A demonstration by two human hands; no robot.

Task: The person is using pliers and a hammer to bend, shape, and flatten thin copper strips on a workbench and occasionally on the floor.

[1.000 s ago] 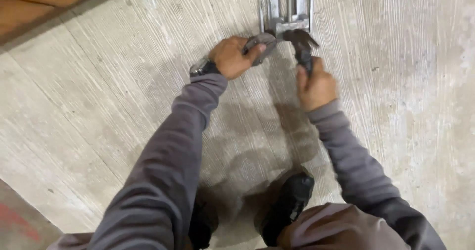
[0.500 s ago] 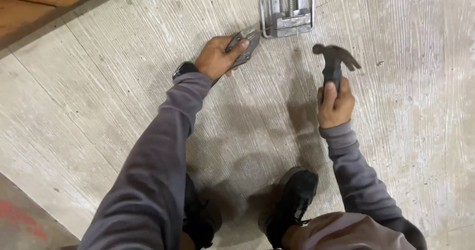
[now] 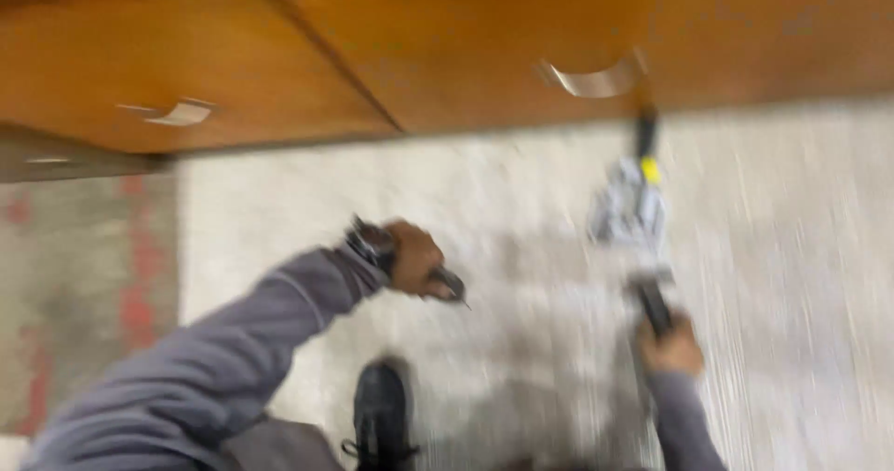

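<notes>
The view is motion-blurred. My left hand is closed around a small dark grey tool whose tip sticks out to the right, just above the concrete floor. My right hand grips the dark handle of a hammer that points up toward a grey metal bracket lying on the floor. A thin dark rod with a yellow mark rises from the bracket toward the wood above. The hammer head is lost in the blur near the bracket.
Brown wooden cabinet fronts span the top, with curved metal handles at the left and right. A red-stained floor patch lies at the left. My black shoe is at the bottom centre.
The view has swung up, bringing the wooden cabinets into sight. Both hands now sit lower in the frame. The hammer is back close below the bracket.
</notes>
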